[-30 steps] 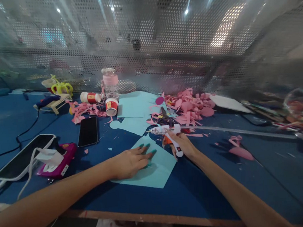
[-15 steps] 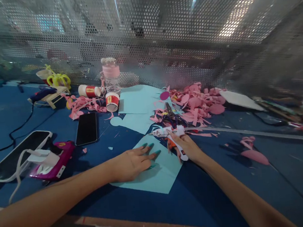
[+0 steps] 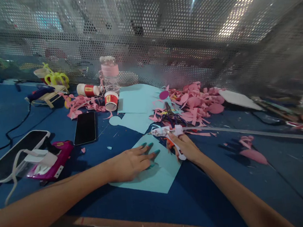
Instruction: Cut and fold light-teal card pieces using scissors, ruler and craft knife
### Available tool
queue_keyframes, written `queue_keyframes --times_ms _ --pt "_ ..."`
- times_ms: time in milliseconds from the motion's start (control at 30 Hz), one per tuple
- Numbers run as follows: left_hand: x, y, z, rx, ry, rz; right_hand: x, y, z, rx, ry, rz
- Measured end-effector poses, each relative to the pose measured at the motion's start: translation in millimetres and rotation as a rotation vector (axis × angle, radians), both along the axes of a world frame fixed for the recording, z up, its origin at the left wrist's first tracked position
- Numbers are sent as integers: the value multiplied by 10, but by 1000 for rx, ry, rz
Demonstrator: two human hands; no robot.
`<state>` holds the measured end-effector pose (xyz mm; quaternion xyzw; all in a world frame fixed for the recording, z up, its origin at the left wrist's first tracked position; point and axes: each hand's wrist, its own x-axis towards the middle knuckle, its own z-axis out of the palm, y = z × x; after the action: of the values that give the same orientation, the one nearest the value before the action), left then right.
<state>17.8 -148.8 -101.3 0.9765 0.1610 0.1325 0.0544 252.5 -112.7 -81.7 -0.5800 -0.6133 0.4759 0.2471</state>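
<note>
A light blue sheet of paper (image 3: 158, 181) lies on the blue table in front of me. My left hand (image 3: 131, 163) rests flat on it, fingers stretched to the right. My right hand (image 3: 185, 146) is wrapped round the handle of a white glue gun (image 3: 166, 130) with an orange trigger. Its nozzle points left, over the far edge of the sheet. From the gun's back end a long clear glue stick (image 3: 237, 131) sticks out to the right. Dark-handled scissors (image 3: 170, 113) lie just behind the gun, partly covered by pink scraps.
More light blue paper (image 3: 133, 99) lies behind, beside a paper cup (image 3: 111, 101) and a pink-lidded bottle (image 3: 110, 74). Pink paper scraps (image 3: 197, 99) are heaped at the back. On the left are a black phone (image 3: 85, 127) and a magenta power strip (image 3: 61, 161). Perforated metal (image 3: 158, 26) stands behind.
The view has shifted very slightly. Both hands, the glue gun and the light blue sheet keep nearly the same places.
</note>
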Motion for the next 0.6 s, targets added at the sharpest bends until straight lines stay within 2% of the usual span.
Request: queue_keyframes --times_ms 267,400,500,600 --pt "5 -7 16 17 29 13 2 7 -13 -11 15 -11" --pt "3 -4 6 32 51 11 39 26 -23 -17 28 35" --pt "5 -22 1 38 46 8 85 19 25 -14 31 22" --pt "8 -68 18 54 45 -3 161 -8 123 76 23 -15"
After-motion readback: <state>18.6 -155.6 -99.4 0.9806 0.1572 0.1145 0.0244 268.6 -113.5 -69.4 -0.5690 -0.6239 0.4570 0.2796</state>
